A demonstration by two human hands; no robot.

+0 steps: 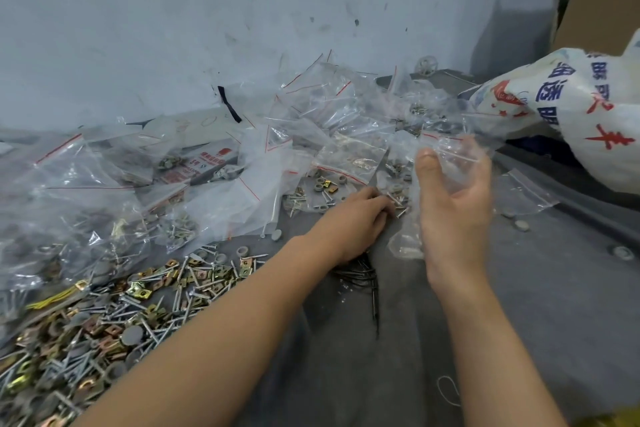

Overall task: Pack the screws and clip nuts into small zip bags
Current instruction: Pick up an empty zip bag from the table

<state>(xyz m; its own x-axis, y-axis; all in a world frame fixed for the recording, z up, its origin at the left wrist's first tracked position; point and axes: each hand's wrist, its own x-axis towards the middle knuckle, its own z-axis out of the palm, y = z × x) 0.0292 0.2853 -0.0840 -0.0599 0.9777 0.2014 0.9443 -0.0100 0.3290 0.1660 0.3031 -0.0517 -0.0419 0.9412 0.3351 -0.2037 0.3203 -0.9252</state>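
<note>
Lower left, a large uncountable heap of loose screws and clip nuts remains unpacked. At centre, the left hand pinches screws from a small cluster; the right hand, fingers curled, holds one clear zip bag. Behind, dozens of filled bags lie piled.

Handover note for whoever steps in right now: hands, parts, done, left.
Left hand: palm down on the grey work surface, fingers closed on a few loose screws.
Right hand: raised, holding a small clear zip bag; whether its mouth is open is unclear.
Parts: the big loose pile of screws and clip nuts lies front left; a smaller scatter sits just beyond the left hand.
Done: many bags lie heaped against the wall, some visibly holding parts.
Left: fill the held bag, then work through the big pile.
</note>
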